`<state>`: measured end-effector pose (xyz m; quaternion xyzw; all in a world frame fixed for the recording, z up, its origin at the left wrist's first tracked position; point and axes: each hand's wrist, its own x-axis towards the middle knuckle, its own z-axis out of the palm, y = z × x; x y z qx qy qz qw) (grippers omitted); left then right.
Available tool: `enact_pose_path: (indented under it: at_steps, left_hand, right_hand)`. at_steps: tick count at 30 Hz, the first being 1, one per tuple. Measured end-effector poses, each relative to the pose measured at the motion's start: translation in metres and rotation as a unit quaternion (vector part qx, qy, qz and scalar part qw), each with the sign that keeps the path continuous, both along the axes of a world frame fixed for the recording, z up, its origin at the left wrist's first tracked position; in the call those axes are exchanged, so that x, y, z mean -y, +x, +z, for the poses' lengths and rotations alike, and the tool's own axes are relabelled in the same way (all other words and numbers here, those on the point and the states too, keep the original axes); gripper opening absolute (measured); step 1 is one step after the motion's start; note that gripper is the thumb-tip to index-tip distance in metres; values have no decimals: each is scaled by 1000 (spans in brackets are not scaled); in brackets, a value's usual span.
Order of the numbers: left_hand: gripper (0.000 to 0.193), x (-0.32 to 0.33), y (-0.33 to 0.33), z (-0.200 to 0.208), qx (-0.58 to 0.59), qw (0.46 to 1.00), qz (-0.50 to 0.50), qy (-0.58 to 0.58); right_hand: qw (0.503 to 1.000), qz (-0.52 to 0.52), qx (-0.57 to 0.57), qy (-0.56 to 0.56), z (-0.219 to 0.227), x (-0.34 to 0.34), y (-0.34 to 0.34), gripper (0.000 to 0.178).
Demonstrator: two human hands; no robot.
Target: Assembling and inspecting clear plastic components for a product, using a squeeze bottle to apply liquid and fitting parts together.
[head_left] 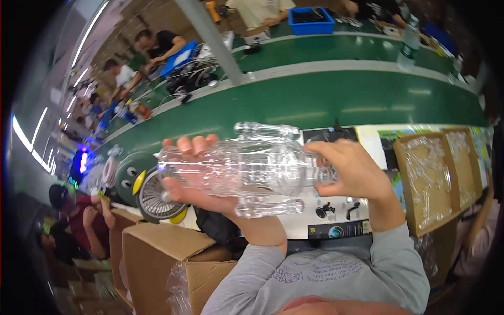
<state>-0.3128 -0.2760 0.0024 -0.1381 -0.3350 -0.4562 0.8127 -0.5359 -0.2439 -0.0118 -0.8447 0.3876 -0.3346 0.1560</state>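
A clear plastic rocket-shaped body (252,169) lies sideways in the air in front of me, with one slim clear side tube (268,131) along its far side and another (269,206) along its near side. My left hand (197,195) is wrapped round its wide left end, the fingers showing on the far side and the thumb on the near side. At the narrow right end, my right hand (350,169) closes thumb and fingers round the small clear end piece (324,175). Whether that piece is separate from the body I cannot tell.
Printed card sheets (336,231) lie below my hands. Cardboard trays (428,181) of clear plastic parts stand at right, an opened carton (157,252) at lower left. A small fan with a duck-like face (152,186) is at left. Across the green bench (294,92), people work near a blue bin (311,22).
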Motion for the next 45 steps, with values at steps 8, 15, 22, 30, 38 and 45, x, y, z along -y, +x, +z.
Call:
enact_pose_path:
  at_steps: [8, 15, 22, 30, 38, 45]
  left_hand:
    - [67, -25, 13, 3, 149, 960, -7, -237]
    - [67, -50, 9, 9, 185, 949, 86, -240]
    - [58, -44, 18, 10, 186, 948, 107, -233]
    - [61, -37, -15, 11, 116, 967, 82, -212]
    - [64, -44, -6, 9, 96, 982, 75, -146]
    - [65, -38, -12, 10, 98, 981, 73, -148]
  right_hand:
    - [997, 70, 6, -10, 4, -10, 16, 49]
    - [995, 63, 39, -61, -9, -9, 35, 43]
    - [996, 34, 71, -33, -13, -17, 48, 33]
    - [987, 1, 129, 92, 0, -23, 37, 36]
    - [992, 14, 105, 66, -6, -23, 43, 38]
    - [992, 12, 108, 67, -6, -19, 39, 42]
